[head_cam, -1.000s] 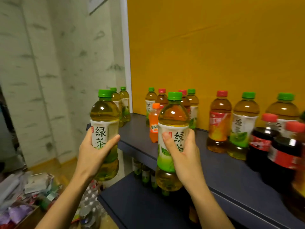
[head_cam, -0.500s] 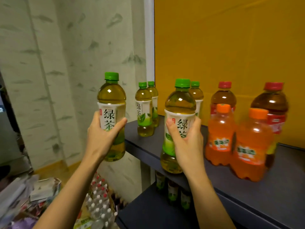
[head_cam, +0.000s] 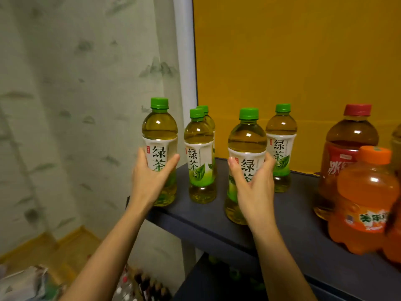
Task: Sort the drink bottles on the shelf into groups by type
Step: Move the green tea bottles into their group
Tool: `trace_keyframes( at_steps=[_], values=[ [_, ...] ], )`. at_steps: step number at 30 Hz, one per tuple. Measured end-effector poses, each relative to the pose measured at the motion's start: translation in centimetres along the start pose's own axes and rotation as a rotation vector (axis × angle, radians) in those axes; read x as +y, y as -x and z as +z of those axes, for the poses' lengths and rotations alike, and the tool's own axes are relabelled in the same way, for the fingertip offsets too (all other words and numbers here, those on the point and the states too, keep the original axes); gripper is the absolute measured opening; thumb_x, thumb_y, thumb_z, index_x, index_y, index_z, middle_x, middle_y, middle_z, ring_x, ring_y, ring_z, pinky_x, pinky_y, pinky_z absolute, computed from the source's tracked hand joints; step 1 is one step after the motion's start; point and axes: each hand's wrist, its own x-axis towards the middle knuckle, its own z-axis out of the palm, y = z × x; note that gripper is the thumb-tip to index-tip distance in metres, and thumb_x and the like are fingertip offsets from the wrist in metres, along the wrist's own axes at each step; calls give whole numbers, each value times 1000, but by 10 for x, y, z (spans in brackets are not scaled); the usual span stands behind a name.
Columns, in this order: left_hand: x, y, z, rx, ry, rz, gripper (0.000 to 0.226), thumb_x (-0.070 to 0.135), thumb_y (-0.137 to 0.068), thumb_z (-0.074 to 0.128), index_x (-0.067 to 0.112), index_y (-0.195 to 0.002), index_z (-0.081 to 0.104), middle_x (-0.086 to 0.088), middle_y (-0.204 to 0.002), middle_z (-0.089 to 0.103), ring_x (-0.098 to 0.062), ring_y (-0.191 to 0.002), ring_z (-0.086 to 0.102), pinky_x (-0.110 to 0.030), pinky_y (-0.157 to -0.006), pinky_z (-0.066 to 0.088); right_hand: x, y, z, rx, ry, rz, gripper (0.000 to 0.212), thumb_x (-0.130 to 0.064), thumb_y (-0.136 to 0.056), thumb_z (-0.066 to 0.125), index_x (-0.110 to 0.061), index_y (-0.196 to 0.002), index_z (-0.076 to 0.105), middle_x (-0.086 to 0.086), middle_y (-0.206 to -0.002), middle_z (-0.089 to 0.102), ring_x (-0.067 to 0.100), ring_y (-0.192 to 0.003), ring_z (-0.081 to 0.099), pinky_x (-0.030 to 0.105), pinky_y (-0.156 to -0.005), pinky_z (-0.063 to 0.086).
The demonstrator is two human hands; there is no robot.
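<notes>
Head camera, looking down along both forearms: the left hand (head_cam: 149, 181) is wrapped round a green tea bottle (head_cam: 159, 131), thumb on the right of the label, fingers round the left. The right hand (head_cam: 253, 187) grips a second green tea bottle (head_cam: 247, 137), thumb on the left, fingers curled round the right. Both bottles are upright, long axis vertical, green caps up, labels facing the camera. The one in the left hand is at the left corner of the dark shelf (head_cam: 293, 224), the one in the right hand near the front edge; whether either base touches the board, I cannot tell. Each white label reads 绿茶 in big dark characters, top to bottom, with a small red stamp beside them and green leaves lower down. Between the hands stands a third bottle (head_cam: 200, 148) of the same tea, upright, with a fourth (head_cam: 205, 109) tucked right behind it, little more than its cap showing. Just past the right hand's fingers a fifth bottle (head_cam: 281, 131) stands upright against the yellow back panel (head_cam: 282, 61). Well to the right of the right hand there is a brown tea bottle (head_cam: 349, 135) with a red cap, its red label showing 冰红 before it is cut off. In front of it stands an orange soda bottle (head_cam: 368, 192), label reading 美年 at the frame's edge. To the left of the left hand hangs a pale wall (head_cam: 76, 105) patterned with grey leaves.
</notes>
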Motion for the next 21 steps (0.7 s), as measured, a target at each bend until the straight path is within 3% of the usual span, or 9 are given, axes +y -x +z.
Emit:
trace_keyframes(
  at_steps=[8,14,21],
  values=[
    [-39,-24,29,-106,116,-160,61,57,-62,64,19,-105,44,7,-92,59,-6,-85,58,-25,-67,47,9,-5,22,69,102,36,70,-44,-79,62,-15,-135,32,1,-128,51,17,-119,47,35,-99,43],
    [-53,-33,42,-158,104,-141,42,37,-81,63,13,-103,36,8,-85,52,-9,-80,52,-18,-57,38,15,-8,41,127,247,31,68,-47,-82,59,-19,-137,30,-2,-131,45,14,-123,41,35,-102,39],
    [-55,-36,46,-299,152,-95,33,36,-90,50,12,-104,32,0,-100,53,-5,-81,52,-17,-61,39,12,-8,47,129,362,86,73,-57,-82,53,-25,-139,20,-3,-137,45,16,-125,44,39,-96,44]
  ],
)
